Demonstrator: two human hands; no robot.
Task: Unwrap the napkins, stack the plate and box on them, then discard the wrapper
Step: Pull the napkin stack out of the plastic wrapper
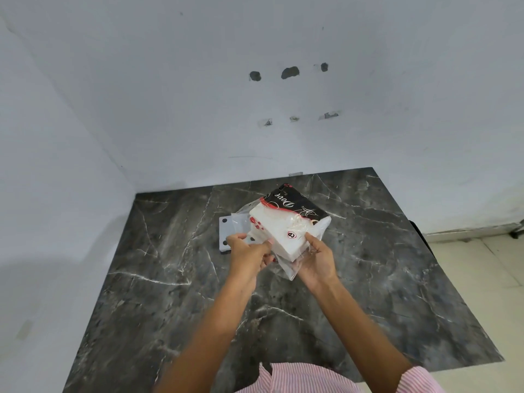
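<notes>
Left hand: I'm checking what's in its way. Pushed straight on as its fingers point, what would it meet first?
Probably the white napkin stack in its clear plastic wrapper, which the left hand already touches; depth is unclear.

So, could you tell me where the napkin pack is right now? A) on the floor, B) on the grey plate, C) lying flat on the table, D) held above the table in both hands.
D: the left hand and right hand hold the napkin pack up over the table.

A pack of white paper napkins is held above the dark marble counter, with a flat grey square plate lying on the counter behind it to the left.
</notes>
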